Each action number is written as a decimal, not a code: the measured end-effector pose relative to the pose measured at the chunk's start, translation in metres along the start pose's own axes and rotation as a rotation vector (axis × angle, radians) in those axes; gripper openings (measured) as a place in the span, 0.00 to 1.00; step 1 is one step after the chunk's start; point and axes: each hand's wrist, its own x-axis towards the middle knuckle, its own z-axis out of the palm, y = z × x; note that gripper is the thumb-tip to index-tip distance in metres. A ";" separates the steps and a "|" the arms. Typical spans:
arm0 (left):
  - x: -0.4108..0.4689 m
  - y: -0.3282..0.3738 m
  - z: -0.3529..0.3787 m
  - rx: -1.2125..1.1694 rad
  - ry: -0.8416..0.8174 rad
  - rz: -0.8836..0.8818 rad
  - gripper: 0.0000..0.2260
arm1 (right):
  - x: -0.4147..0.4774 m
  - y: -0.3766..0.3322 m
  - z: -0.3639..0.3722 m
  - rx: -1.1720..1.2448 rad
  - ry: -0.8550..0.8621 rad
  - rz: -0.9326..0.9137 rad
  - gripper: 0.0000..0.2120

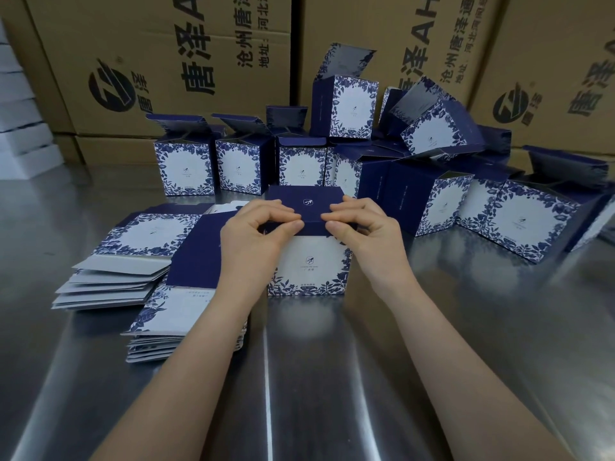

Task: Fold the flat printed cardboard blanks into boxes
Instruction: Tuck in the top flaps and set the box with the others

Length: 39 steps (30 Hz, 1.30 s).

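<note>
A blue-and-white floral box stands upright on the steel table in front of me, its dark blue top flap folded over. My left hand pinches the flap's front edge on the left, thumb under and fingers curled on top. My right hand pinches the same edge on the right. Two fanned stacks of flat printed blanks lie to the left of the box, partly hidden by my left forearm.
Several folded boxes with open top flaps stand and lean in a row and heap behind and to the right. Large brown shipping cartons form a wall at the back. Bare steel table lies near me.
</note>
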 end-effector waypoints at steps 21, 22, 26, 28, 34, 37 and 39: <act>0.008 -0.011 -0.016 -0.210 -0.104 -0.069 0.08 | 0.004 0.013 -0.017 0.252 -0.063 0.040 0.12; 0.008 -0.012 -0.019 -0.242 -0.122 -0.075 0.08 | 0.004 0.013 -0.018 0.285 -0.081 0.054 0.12; 0.009 -0.013 -0.019 -0.227 -0.110 -0.064 0.08 | 0.004 0.014 -0.016 0.285 -0.059 0.033 0.14; 0.008 -0.012 -0.017 -0.211 -0.096 -0.056 0.08 | 0.005 0.015 -0.015 0.272 -0.047 0.028 0.14; 0.008 -0.014 -0.021 -0.294 -0.136 -0.085 0.09 | 0.005 0.012 -0.021 0.260 -0.093 0.071 0.12; 0.008 -0.014 -0.017 -0.226 -0.107 -0.055 0.10 | 0.005 0.012 -0.017 0.212 -0.039 0.042 0.12; 0.008 -0.014 -0.016 -0.216 -0.096 -0.044 0.11 | 0.005 0.011 -0.015 0.199 -0.020 0.044 0.12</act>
